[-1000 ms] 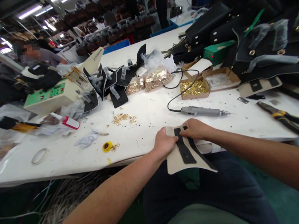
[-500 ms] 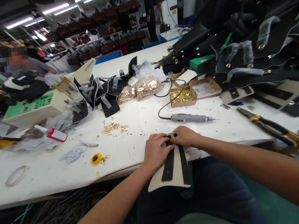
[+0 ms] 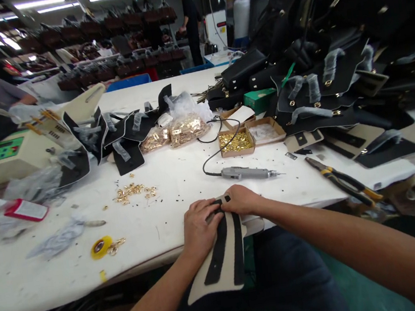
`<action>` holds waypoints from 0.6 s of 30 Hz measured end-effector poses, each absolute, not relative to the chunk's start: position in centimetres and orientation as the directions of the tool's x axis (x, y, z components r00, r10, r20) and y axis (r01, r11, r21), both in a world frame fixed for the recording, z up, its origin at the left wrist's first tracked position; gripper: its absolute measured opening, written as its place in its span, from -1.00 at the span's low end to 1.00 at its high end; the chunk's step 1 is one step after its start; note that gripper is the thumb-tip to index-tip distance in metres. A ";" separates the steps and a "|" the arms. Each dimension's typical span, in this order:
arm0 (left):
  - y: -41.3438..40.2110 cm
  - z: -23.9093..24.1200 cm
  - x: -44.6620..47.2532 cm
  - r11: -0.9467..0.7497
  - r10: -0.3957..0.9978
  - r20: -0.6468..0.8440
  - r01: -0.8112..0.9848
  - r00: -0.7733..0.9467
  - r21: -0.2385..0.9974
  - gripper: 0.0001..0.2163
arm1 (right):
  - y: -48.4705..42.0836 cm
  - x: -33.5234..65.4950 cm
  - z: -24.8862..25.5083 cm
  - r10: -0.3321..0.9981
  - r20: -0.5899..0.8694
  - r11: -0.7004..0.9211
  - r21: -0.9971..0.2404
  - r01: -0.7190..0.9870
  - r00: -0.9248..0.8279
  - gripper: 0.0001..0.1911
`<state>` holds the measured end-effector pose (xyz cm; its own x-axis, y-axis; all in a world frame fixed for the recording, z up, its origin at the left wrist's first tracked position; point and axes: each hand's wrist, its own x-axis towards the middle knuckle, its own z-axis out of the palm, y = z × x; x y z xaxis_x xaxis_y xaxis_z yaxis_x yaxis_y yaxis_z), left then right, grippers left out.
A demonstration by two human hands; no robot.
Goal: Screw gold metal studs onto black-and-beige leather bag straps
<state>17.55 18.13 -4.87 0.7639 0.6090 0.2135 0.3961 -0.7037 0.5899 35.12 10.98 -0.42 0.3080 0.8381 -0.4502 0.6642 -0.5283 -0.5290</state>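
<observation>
A white table (image 3: 172,175) runs across the view, its front edge just before the person's lap; on its right side rises a heap of black bags (image 3: 309,88), some with handles wrapped in clear plastic; at the far left sits a cream machine (image 3: 38,149) with green control panels; black flaps (image 3: 131,160) lie overlapped to the right of it; the beige panel (image 3: 225,260), bearing two long black strips, is at the table's front edge, its narrow upper end between the hands and its wide lower end over the lap; the left hand (image 3: 200,228) is clamped on the panel near its upper end, fingers bent over the strip on that side; the right hand (image 3: 242,200) is closed on the top end, its fingertips near those of the left; pliers (image 3: 332,173) with black and yellow handles lie to the right, near the table's edge; a grey electric screwdriver (image 3: 248,172) lies beyond the hands, tip pointing right, its cord looping back past a box of gold parts (image 3: 237,152); a red and white bottle (image 3: 26,210) lies at the left; nearer stands a yellow tape roll (image 3: 101,247) beside a few gold clasps (image 3: 117,246); more small gold pieces (image 3: 134,191) are scattered behind it.
</observation>
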 end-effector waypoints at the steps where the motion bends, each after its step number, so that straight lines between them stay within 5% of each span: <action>1: 18.2 -4.9 17.6 -0.703 0.611 0.212 0.400 0.762 0.588 -0.82 | 11.0 35.1 -0.5 0.837 -0.452 -0.530 -0.527 0.664 0.309 -0.78; 6: 18.3 -5.0 17.7 -0.708 0.611 0.217 0.403 0.761 0.580 -0.81 | 10.3 35.0 -0.4 0.855 -0.360 -0.516 -0.507 0.691 0.375 -0.72; 9: 18.4 -4.9 17.7 -0.710 0.606 0.213 0.399 0.767 0.581 -0.82 | 8.4 36.8 0.1 0.858 -0.214 -0.507 -0.499 0.703 0.466 -0.63; 12: 18.4 -4.6 17.7 -0.710 0.606 0.197 0.411 0.771 0.572 -0.83 | 5.6 41.1 0.4 0.815 -0.032 -0.519 -0.487 0.703 0.579 -0.74; 18: 18.2 -3.9 17.5 -0.727 0.591 0.191 0.416 0.783 0.546 -0.84 | 3.1 50.5 -0.2 0.687 0.000 -0.703 -0.252 0.665 0.727 -0.74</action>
